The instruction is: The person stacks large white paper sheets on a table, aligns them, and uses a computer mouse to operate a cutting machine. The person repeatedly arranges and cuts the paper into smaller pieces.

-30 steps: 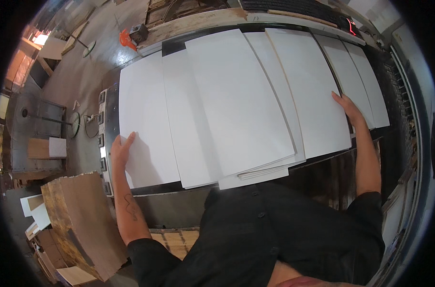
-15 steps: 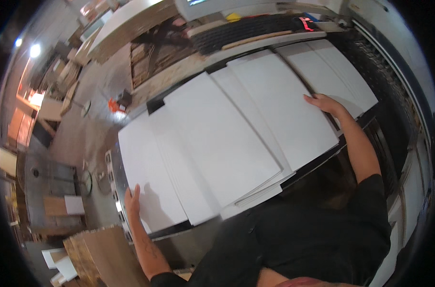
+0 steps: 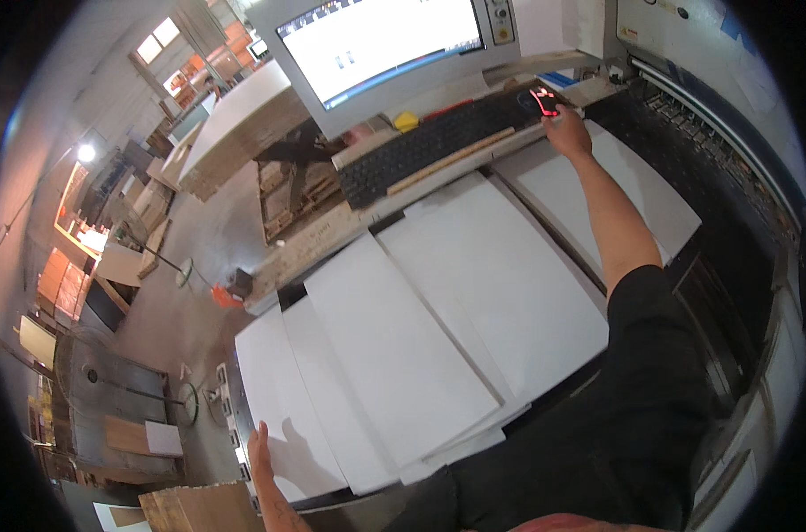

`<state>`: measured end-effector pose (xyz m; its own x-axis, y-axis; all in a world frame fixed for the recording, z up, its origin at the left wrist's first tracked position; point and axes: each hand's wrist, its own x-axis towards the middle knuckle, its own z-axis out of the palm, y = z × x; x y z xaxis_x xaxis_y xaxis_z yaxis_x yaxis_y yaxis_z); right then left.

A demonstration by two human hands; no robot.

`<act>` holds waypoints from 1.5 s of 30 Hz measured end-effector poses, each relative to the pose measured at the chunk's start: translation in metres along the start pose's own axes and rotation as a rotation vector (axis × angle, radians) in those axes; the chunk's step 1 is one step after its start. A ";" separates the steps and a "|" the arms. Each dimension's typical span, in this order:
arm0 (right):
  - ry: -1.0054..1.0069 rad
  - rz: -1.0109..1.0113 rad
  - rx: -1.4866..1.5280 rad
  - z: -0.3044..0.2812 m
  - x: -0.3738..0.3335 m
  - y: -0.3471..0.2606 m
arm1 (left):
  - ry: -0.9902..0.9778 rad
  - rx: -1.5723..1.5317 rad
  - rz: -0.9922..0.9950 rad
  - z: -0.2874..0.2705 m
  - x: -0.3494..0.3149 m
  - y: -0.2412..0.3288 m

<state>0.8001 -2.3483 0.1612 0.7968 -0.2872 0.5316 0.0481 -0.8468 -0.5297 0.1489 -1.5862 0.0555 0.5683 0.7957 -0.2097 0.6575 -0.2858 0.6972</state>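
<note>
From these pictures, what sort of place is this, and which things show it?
Probably a workshop or small factory, perhaps one working with panels: large white boards overlap on a dark work surface, and beyond them are a monitor and a black keyboard.

White panels (image 3: pixel 399 355), flat and overlapping

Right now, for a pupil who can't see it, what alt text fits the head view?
A person's right hand is at what looks like a red-lit mouse beside a black keyboard, below a bright monitor. The left hand is at the left edge of overlapping white panels.
</note>
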 end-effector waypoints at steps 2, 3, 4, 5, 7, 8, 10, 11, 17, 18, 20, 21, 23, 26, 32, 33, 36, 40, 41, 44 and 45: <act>-0.047 0.078 0.015 0.008 0.018 -0.004 | -0.030 0.066 -0.036 -0.001 -0.005 0.008; -0.037 0.057 0.005 0.011 0.024 -0.007 | -0.041 0.084 -0.049 -0.001 -0.006 0.011; -0.016 0.026 -0.013 0.013 0.032 -0.009 | -0.045 0.104 -0.060 -0.001 -0.007 0.015; -0.003 0.012 -0.040 0.015 0.038 -0.011 | -0.050 0.118 -0.068 -0.001 -0.008 0.017; -0.012 0.053 -0.079 0.021 0.051 -0.014 | -0.056 0.139 -0.086 0.000 -0.007 0.021; -0.020 0.055 -0.068 0.023 0.056 -0.012 | -0.059 0.153 -0.093 -0.001 -0.007 0.023; -0.069 0.052 -0.054 0.029 0.068 -0.008 | -0.066 0.169 -0.106 0.001 -0.006 0.025; -0.073 0.048 -0.052 0.035 0.072 -0.007 | -0.068 0.175 -0.111 0.001 -0.005 0.027; -0.017 -0.005 -0.050 0.063 0.082 0.005 | -0.063 0.201 -0.141 0.003 -0.005 0.035; 0.008 -0.005 -0.049 0.066 0.081 0.006 | -0.062 0.204 -0.141 0.003 -0.005 0.037; 0.036 -0.001 -0.038 0.069 0.080 0.007 | -0.056 0.204 -0.145 0.004 -0.005 0.039; 0.040 0.004 -0.027 0.070 0.080 0.007 | -0.051 0.209 -0.146 0.005 -0.005 0.040; 0.026 0.018 -0.006 0.069 0.080 0.007 | -0.050 0.215 -0.145 0.006 -0.004 0.042; 0.001 0.022 0.007 0.067 0.080 0.006 | -0.045 0.216 -0.147 0.006 -0.003 0.043; 0.027 -0.013 0.019 0.068 0.078 0.009 | -0.048 0.215 -0.135 0.005 -0.006 0.038; 0.031 -0.015 0.030 0.069 0.078 0.010 | -0.050 0.216 -0.134 0.006 -0.006 0.037; 0.025 -0.015 0.045 0.070 0.079 0.010 | -0.050 0.217 -0.128 0.006 -0.005 0.034; 0.049 -0.018 0.036 0.071 0.079 0.009 | -0.048 0.218 -0.118 0.005 -0.004 0.031; 0.040 -0.025 0.040 0.070 0.079 0.009 | -0.046 0.216 -0.112 0.004 -0.004 0.030; 0.020 -0.021 0.022 0.070 0.079 0.010 | -0.046 0.215 -0.099 0.003 -0.005 0.026; 0.040 -0.024 0.023 0.070 0.077 0.010 | -0.047 0.217 -0.092 0.002 -0.005 0.024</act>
<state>0.9046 -2.3473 0.1505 0.7704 -0.2852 0.5701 0.0813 -0.8431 -0.5316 0.1627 -1.5981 0.0721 0.5205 0.7991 -0.3009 0.7954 -0.3257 0.5111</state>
